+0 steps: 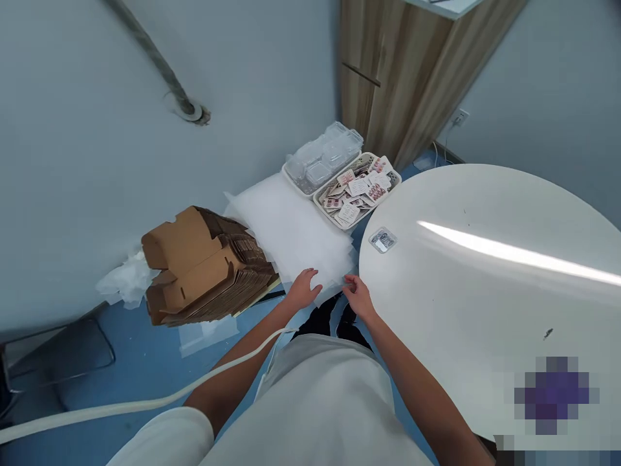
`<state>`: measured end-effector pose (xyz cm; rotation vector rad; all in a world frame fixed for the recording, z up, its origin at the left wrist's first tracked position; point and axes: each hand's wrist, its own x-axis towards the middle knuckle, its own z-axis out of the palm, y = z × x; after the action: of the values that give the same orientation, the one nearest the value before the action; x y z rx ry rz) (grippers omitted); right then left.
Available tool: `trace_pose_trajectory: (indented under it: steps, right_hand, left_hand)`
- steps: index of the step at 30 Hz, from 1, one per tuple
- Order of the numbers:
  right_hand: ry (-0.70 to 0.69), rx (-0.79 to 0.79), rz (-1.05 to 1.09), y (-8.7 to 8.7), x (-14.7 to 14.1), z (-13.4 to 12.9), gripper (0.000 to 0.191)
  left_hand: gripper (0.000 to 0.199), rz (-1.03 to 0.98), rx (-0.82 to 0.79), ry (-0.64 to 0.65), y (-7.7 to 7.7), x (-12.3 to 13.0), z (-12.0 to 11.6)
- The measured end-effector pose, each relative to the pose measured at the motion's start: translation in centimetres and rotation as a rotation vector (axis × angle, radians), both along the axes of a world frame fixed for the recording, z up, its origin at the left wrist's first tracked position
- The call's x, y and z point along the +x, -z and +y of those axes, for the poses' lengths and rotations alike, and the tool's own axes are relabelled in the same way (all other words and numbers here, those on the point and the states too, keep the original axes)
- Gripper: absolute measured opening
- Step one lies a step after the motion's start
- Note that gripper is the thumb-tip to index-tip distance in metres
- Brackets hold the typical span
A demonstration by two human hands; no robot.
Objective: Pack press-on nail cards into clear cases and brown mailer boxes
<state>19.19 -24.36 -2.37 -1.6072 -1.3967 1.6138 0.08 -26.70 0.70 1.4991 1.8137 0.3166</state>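
A stack of thin white translucent foam-like sheets (291, 223) lies in front of me, its edges loosely offset. My left hand (303, 289) hovers over the near edge of the stack, thumb and fingers apart, holding nothing I can see. At the near right corner is my right hand (358, 296), its fingers loosely bent and slightly apart, beside the sheet edge. Whether its fingertips touch the sheet I cannot tell. Left of the stack stands a row of folded brown cardboard boxes (194, 259), packed tightly together.
Behind the sheets are a tray of clear plastic cases (323, 158) and a white basket (342, 226) of printed cards. A round white table (485, 272) at right carries a small clear packet (383, 240). Crumpled white wrapping (127, 279) lies by the wall. A white cable (160, 402) crosses my left arm.
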Motion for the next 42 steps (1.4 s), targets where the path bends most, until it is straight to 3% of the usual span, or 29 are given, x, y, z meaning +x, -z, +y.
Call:
trace_pose_trajectory:
  steps: [4, 7, 11, 16, 21, 24, 28, 32, 36, 42]
  right_hand:
    - [-0.286, 0.042, -0.122, 0.0, -1.6, 1.7, 0.035]
    - [-0.393, 0.098, -0.256, -0.3, -3.1, 3.6, 0.043]
    - [-0.443, 0.161, -0.368, -1.0, -5.8, 6.5, 0.060]
    - [-0.410, 0.149, -0.428, -0.6, -9.6, 10.0, 0.071]
    - [-0.317, 0.189, -0.536, 1.1, -11.5, 11.5, 0.066]
    - [-0.433, 0.324, -0.557, 1.6, -12.2, 10.9, 0.052]
    - [-0.641, 0.426, -0.555, 1.8, -12.9, 9.6, 0.044]
    - [-0.735, 0.436, -0.625, 1.5, -12.9, 8.9, 0.048]
    - [-0.673, 0.454, -0.671, 1.0, -12.7, 8.9, 0.042]
    - [-0.489, 0.296, -0.593, 1.0, -12.8, 11.4, 0.030]
  left_hand:
    - [0.046, -0.012, 0.008, -0.112, -0.6, -1.4, -2.0]
    - [0.045, -0.093, 0.038, -0.185, -0.7, -2.3, -2.1]
    - [0.046, -0.279, 0.072, -0.299, -0.2, -3.3, -0.1]
    - [0.064, -0.747, -0.018, -0.501, 1.2, -3.9, 4.1]
    - [0.074, -0.977, -0.128, -0.602, 2.9, -4.7, 5.4]
    - [0.077, -1.044, -0.148, -0.668, 4.2, -4.8, 5.1]
    - [0.075, -1.057, -0.089, -0.706, 5.6, -4.2, 5.4]
    - [0.065, -0.913, 0.000, -0.769, 6.1, -3.5, 6.5]
    - [0.050, -0.719, 0.019, -0.844, 6.3, -3.4, 7.2]
    - [0.041, -0.589, -0.017, -0.747, 6.2, -3.4, 6.9]
